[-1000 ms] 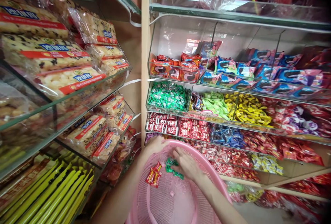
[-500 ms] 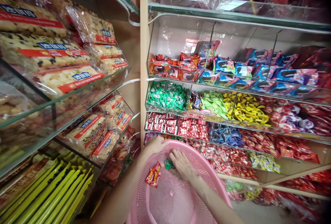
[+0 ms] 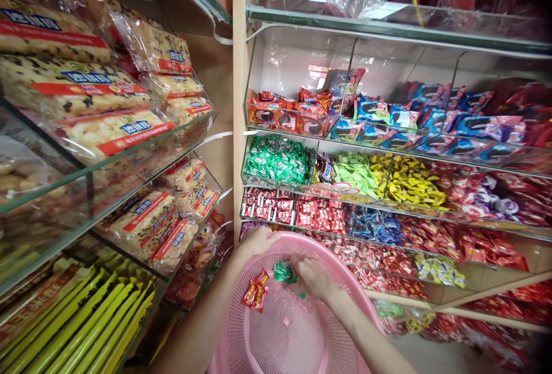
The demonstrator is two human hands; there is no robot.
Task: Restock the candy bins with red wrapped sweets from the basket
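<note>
My left hand [image 3: 257, 240] is closed over the far left rim of a pink plastic basket [image 3: 351, 273] with mesh walls. Inside the basket, against its far right side, my right hand [image 3: 314, 275] has its fingers curled and somewhat blurred. Green-wrapped candies [image 3: 283, 271] show beside and under those fingers; how many are in the grasp is hidden. Left of them, a few red-and-yellow wrapped candies [image 3: 255, 291] lie together on the basket's inner side.
A glass-fronted bin of green candies [image 3: 278, 159] stands beyond the basket, beside yellow-wrapped sweets [image 3: 405, 181]. Wrapped puffed-grain bars [image 3: 116, 126] fill the left shelves, with yellow-green packets [image 3: 86, 316] below. A wooden post [image 3: 240, 92] divides the shelving.
My right hand has drawn back a little to the right and its fingers have curled more. More of the green candies now shows. My left hand stays on the rim.
</note>
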